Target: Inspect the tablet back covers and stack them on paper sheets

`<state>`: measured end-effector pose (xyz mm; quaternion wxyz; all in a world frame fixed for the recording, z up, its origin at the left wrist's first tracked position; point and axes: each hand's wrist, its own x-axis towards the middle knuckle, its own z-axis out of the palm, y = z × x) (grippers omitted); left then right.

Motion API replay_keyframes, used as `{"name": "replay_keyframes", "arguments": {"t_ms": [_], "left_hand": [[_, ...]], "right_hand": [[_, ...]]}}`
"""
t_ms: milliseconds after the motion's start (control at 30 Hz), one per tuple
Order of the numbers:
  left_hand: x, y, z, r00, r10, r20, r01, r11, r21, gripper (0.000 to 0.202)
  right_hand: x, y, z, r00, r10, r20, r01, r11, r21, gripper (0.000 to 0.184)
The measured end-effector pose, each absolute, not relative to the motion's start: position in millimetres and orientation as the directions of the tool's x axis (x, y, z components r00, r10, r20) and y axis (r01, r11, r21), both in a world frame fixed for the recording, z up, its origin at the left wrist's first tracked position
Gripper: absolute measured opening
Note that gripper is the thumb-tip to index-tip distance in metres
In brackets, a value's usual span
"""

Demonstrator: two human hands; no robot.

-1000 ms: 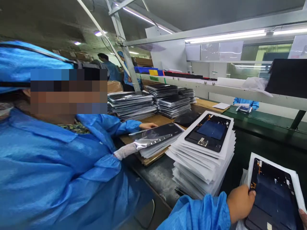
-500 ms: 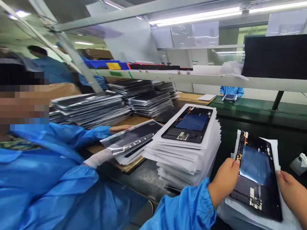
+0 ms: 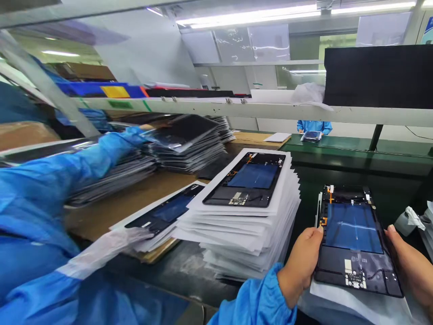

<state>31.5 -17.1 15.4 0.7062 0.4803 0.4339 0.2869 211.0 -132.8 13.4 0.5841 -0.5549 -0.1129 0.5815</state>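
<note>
Between my two hands is a black tablet back housing (image 3: 355,266) with a blue battery area, orange flex cables and a small board. My left hand (image 3: 301,264) grips its left edge, thumb on top. On the opposite edge my right hand (image 3: 411,266) holds it, partly cut off by the frame. Beneath the housing lie white paper sheets (image 3: 358,302). To the left stands a tall stack of white sheets (image 3: 237,239), with another tablet housing (image 3: 246,178) lying face up on top.
A co-worker in blue sleeves (image 3: 67,171) reaches over stacks of dark panels (image 3: 192,144) at left. By that person's gloved hand lies another housing (image 3: 169,207) on paper. A metal shelf (image 3: 209,108) crosses above the bench. A small white container (image 3: 406,221) stands at right.
My view has turned right. The housing in my hands now sits more level and squarer to me. The co-worker's far arm has moved with a dark panel to the stacks, uncovering a housing.
</note>
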Motion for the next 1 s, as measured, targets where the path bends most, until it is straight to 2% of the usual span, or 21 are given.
{"name": "replay_keyframes", "arguments": {"t_ms": [100, 167, 233, 300, 367, 433, 500, 600, 733, 833, 900, 1000], "left_hand": [[32, -19, 18, 0.454, 0.826, -0.333, 0.007, 0.371, 0.929, 0.029], [30, -18, 21, 0.412, 0.851, -0.325, 0.034, 0.342, 0.939, 0.029], [25, -16, 24, 0.345, 0.875, -0.340, 0.095, 0.328, 0.940, 0.027], [17, -14, 25, 0.313, 0.857, -0.410, 0.130, 0.389, 0.912, 0.025], [8, -14, 24, 0.322, 0.814, -0.484, 0.120, 0.472, 0.873, 0.021], [1, -14, 20, 0.345, 0.760, -0.550, 0.075, 0.562, 0.824, 0.015], [-4, -13, 16, 0.388, 0.690, -0.612, 0.039, 0.651, 0.758, 0.016], [-1, -8, 13, 0.430, 0.576, -0.695, 0.063, 0.749, 0.660, 0.028], [14, 0, 11, 0.309, 0.588, -0.747, 0.155, 0.744, 0.650, 0.029], [23, 2, 3, 0.132, 0.753, -0.645, 0.325, 0.582, 0.746, 0.026], [26, 0, -3, 0.085, 0.882, -0.464, 0.420, 0.391, 0.819, 0.025], [24, -4, -5, 0.103, 0.974, -0.204, 0.424, 0.142, 0.894, 0.029]], "right_hand": [[205, -131, 14, 0.294, 0.785, -0.546, -0.609, -0.286, -0.740, 0.058], [201, -129, 13, 0.310, 0.764, -0.567, -0.575, -0.324, -0.751, 0.058], [198, -129, 11, 0.354, 0.755, -0.551, -0.449, -0.380, -0.809, 0.057], [196, -130, 9, 0.398, 0.754, -0.523, -0.263, -0.452, -0.852, 0.054], [195, -132, 8, 0.455, 0.738, -0.499, -0.091, -0.518, -0.850, 0.051], [194, -134, 6, 0.518, 0.709, -0.479, 0.004, -0.562, -0.827, 0.053], [194, -135, 2, 0.559, 0.676, -0.480, -0.017, -0.569, -0.822, 0.063], [194, -137, -4, 0.571, 0.648, -0.503, -0.139, -0.528, -0.838, 0.079], [192, -135, -8, 0.494, 0.675, -0.548, -0.256, -0.490, -0.834, 0.088], [189, -133, -10, 0.426, 0.690, -0.585, -0.325, -0.486, -0.811, 0.084], [188, -133, -10, 0.415, 0.701, -0.580, -0.331, -0.477, -0.814, 0.073], [186, -137, -4, 0.410, 0.746, -0.524, -0.345, -0.406, -0.847, 0.051]]}}
